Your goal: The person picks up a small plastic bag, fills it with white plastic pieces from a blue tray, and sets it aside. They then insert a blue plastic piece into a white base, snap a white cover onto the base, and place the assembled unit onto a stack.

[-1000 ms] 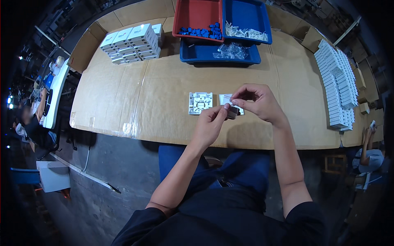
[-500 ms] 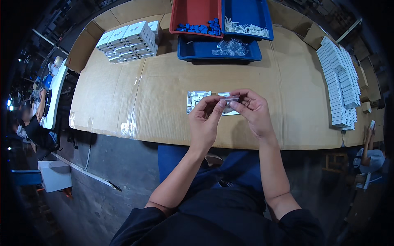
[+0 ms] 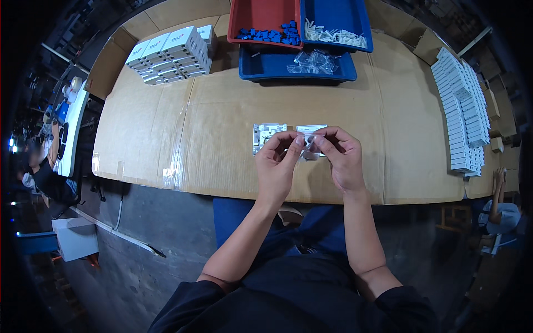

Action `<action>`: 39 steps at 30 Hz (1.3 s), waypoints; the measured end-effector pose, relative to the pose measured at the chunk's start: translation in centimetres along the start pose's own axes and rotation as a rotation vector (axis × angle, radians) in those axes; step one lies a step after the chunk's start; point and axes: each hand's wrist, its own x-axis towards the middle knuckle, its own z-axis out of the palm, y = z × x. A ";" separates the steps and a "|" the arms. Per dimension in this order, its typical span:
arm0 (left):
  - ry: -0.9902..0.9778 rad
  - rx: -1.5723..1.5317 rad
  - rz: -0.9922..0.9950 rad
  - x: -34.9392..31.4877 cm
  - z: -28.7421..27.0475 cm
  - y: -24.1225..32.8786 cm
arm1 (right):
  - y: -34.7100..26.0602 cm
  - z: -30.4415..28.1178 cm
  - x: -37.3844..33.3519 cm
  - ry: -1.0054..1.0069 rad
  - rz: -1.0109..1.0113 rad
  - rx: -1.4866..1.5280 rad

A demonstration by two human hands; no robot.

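Both hands hold a small clear plastic bag (image 3: 309,152) over the near middle of the table. My left hand (image 3: 278,158) pinches its left side between thumb and fingers. The right side is pinched the same way by my right hand (image 3: 342,161). Just beyond my left hand lies an open white plastic housing (image 3: 268,132) with parts inside. A second white plastic piece (image 3: 312,128) lies to its right, mostly covered by my hands and the bag. What the bag contains, if anything, I cannot make out.
Cardboard covers the table (image 3: 222,127). At the back stand a red tray (image 3: 266,16) of blue pieces, a blue tray (image 3: 336,16) of white pieces and a lower blue tray (image 3: 261,69) with clear bags. Stacked white boxes (image 3: 169,53) and white units (image 3: 458,114) flank them. People sit at both sides.
My right hand has tilted and shifted slightly, and the bag now hangs lower and more spread between my fingers. My left hand stays nearly in place.
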 end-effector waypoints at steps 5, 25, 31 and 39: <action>-0.007 -0.011 -0.006 0.0 0.0 0.5 | 0.3 0.7 -0.1 0.021 -0.128 -0.022; -0.038 0.120 0.059 -0.2 -0.3 1.6 | 0.8 1.2 -0.6 0.011 -0.150 -0.003; -0.049 0.156 0.069 -0.3 -0.4 1.7 | 0.9 1.0 -0.7 -0.003 -0.194 -0.067; -0.074 0.242 0.193 -0.4 -0.3 0.9 | 1.2 1.0 -1.1 0.009 -0.268 -0.091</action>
